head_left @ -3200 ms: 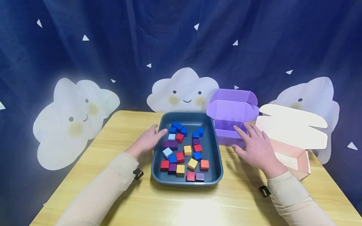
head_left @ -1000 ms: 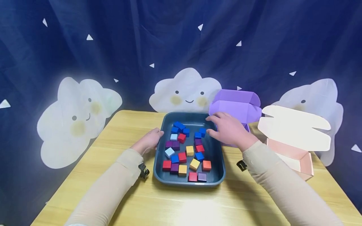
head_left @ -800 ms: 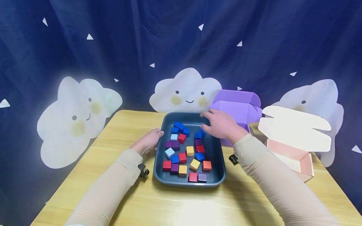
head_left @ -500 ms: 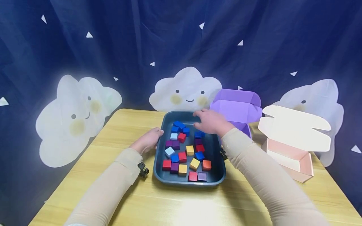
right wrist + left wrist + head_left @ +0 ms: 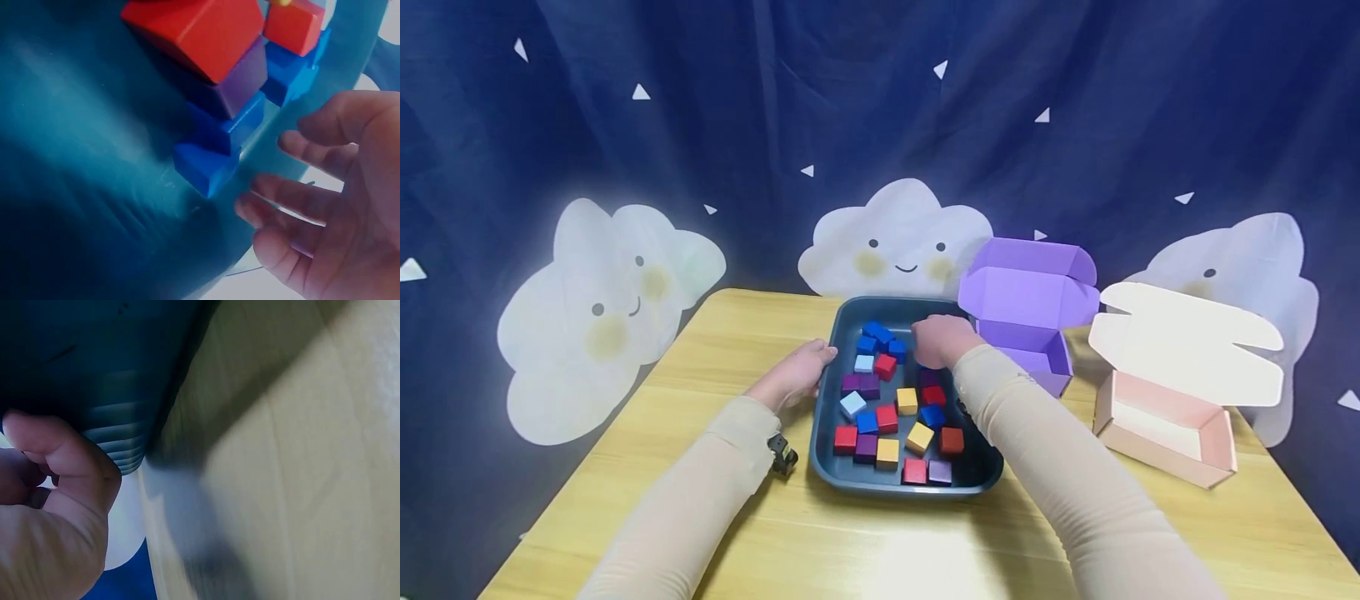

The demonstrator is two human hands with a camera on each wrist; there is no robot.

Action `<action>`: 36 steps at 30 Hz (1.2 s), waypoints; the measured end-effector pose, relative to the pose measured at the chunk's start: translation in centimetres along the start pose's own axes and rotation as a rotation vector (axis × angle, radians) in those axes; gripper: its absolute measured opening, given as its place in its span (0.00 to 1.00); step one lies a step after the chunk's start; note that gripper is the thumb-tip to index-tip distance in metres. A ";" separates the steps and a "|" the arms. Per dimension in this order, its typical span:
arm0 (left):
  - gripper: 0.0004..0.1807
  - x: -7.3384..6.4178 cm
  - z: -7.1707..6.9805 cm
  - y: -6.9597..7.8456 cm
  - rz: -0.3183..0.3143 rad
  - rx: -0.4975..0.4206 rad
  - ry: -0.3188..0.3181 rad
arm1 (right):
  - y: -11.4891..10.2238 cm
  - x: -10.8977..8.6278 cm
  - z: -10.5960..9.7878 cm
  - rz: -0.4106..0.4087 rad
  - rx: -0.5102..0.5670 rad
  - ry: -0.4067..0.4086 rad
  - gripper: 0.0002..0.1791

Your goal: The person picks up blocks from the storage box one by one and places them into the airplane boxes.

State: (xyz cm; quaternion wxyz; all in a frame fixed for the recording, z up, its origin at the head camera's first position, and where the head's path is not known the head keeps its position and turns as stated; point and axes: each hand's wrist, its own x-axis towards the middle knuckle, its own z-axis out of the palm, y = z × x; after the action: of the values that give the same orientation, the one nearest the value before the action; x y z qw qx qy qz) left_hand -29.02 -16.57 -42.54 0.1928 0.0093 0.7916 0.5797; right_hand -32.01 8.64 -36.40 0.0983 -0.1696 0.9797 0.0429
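Note:
A dark blue-grey tray [image 5: 817, 433] holds several coloured cubes. My left hand [image 5: 796, 372] grips the tray's left side; in the left wrist view that hand [image 5: 59, 506] has bent fingers against the tray's outer wall [image 5: 75, 362]. Over the tray's far right part hovers my right hand [image 5: 942, 340], hiding the blue cubes there in the head view. In the right wrist view, the right hand [image 5: 356, 194] has loosely bent, spread fingers and nothing between them. Just apart from its fingertips lie a blue cube [image 5: 201, 167] and a purple cube [image 5: 240, 81] beside a red cube [image 5: 212, 31].
Right of the tray stands a purple cardboard box [image 5: 1037, 358] with its lid raised. Farther right is a pale pink box [image 5: 1165, 433], also with its lid up. Both are on the wooden table [image 5: 737, 533], before a dark blue cloud-print curtain [image 5: 865, 100].
My right hand has moved left from in front of the purple box, over the tray, then lower and nearer to me. The left hand has taken hold of the tray's side. The cubes stay put.

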 end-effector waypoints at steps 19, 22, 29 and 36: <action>0.17 -0.1 0.1 -0.5 0.006 0.051 0.026 | 1.6 0.4 1.7 0.001 -0.046 -0.028 0.09; 0.17 -0.1 0.1 -0.5 0.012 0.040 0.019 | 1.7 0.1 1.6 0.003 -0.038 -0.023 0.10; 0.16 -0.1 0.2 -0.2 0.032 0.022 0.010 | 1.9 0.0 1.5 -0.002 -0.033 -0.004 0.08; 0.16 0.0 0.1 0.0 0.034 0.018 0.007 | 1.8 0.4 1.7 0.033 -0.038 -0.015 0.10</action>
State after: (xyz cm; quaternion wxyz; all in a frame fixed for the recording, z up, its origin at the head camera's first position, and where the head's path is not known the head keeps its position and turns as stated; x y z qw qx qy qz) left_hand -29.01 -16.51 -42.56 0.1799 0.0225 0.7972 0.5759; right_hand -32.71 10.38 -38.02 0.1014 -0.1547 0.9806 0.0643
